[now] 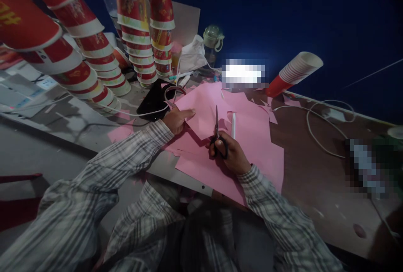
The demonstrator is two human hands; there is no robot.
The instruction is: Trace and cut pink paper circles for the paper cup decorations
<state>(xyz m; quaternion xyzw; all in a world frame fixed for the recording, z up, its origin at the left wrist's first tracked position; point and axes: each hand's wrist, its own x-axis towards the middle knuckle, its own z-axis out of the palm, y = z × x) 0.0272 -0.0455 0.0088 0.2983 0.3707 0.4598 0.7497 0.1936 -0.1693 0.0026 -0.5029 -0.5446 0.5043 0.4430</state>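
I have the left hand (175, 120) near the centre of the frame, its thumb laid over the edge of the upper pink sheet (203, 106); the fingers beneath are mostly hidden, but they appear to pinch the paper against the thumb. Just right of centre, my right hand (233, 154) curls its fingers round the black handles of the scissors (216, 123). The blades look nearly together and point up the frame; whether they touch the sheet, I can't tell. More pink paper (260, 146) lies below, spreading toward lower right, and a white pen (233, 125) rests on it just beside the scissors.

For a clean cut, I'd judge it best to lift the sheet clear of the paper underneath, hold it taut, cut with long strokes, and turn the paper rather than the wrist.
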